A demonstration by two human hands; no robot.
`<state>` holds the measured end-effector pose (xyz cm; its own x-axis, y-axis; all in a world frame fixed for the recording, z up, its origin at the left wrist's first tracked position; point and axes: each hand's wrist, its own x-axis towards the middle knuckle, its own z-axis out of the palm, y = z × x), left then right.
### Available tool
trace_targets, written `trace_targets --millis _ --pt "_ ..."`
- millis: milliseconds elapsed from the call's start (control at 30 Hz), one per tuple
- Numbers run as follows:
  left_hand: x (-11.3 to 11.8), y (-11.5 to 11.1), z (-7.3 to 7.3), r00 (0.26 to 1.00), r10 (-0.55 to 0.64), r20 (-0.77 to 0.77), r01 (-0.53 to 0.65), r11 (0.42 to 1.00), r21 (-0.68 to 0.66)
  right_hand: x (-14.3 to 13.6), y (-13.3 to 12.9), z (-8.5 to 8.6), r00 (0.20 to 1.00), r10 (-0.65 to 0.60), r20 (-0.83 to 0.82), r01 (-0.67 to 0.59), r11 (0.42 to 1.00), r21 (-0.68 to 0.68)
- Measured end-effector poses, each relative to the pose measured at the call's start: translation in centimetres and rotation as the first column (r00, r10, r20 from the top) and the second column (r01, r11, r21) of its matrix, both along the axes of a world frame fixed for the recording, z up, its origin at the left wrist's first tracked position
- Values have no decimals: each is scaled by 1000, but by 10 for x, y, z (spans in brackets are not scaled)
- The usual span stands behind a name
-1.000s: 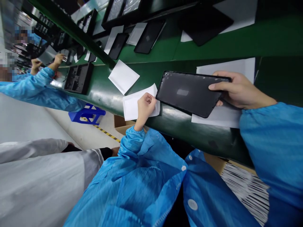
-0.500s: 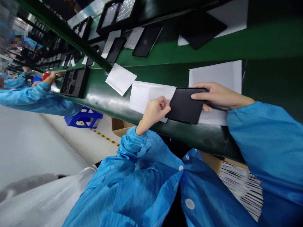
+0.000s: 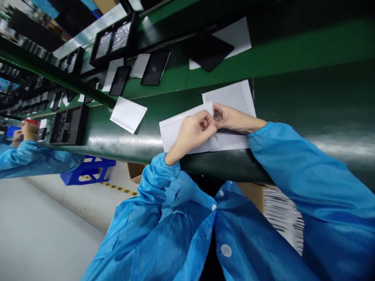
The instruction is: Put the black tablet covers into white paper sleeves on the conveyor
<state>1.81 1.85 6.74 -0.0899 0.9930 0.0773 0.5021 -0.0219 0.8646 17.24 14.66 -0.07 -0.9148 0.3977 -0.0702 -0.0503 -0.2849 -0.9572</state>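
My left hand (image 3: 195, 130) is closed in a pinch at the right end of a white sleeve (image 3: 175, 127) lying near the bench's front edge. Right beside it, my right hand (image 3: 233, 118) pinches the upper right corner of that same sleeve. The black tablet-like panel no longer shows; the sleeve covers the place where it was. Behind and under my right hand lies a second white sleeve (image 3: 237, 95). A smaller white sleeve (image 3: 128, 114) rests to the left on the green bench.
Black panels (image 3: 154, 68) and a dark sheet (image 3: 209, 50) lie farther back. A green post (image 3: 88, 89) slants across the left. There, a co-worker's hands (image 3: 29, 130) are beside a black tray (image 3: 68, 125). A blue stool (image 3: 89, 170) stands below the bench.
The black panel has gone out of sight, into the white sleeve. My right hand has moved left from the panel to the sleeve's edge. The whole view has shifted.
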Motion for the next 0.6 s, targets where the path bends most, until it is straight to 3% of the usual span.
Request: trace_targets --millis 200,300,367,433,533,600 --pt "6 20 -10 980 -192 48 192 981 -8 26 0 11 973 -225 52 226 974 -15" --pt "-20 44 -12 991 -132 -18 133 988 74 46 5 24 910 -407 81 406 913 33" --pt "-54 77 -16 995 -53 -85 64 988 139 63 9 30 841 -537 62 533 843 71" --pt "-94 121 -21 976 -71 -207 101 985 138 82 11 32 790 -612 36 607 788 101" --pt "-143 190 -28 887 -166 -431 176 984 -16 105 9 29 725 -688 4 684 722 106" --pt "-157 227 -29 831 -231 -505 219 972 -84 114 5 23 691 -722 -38 722 686 90"
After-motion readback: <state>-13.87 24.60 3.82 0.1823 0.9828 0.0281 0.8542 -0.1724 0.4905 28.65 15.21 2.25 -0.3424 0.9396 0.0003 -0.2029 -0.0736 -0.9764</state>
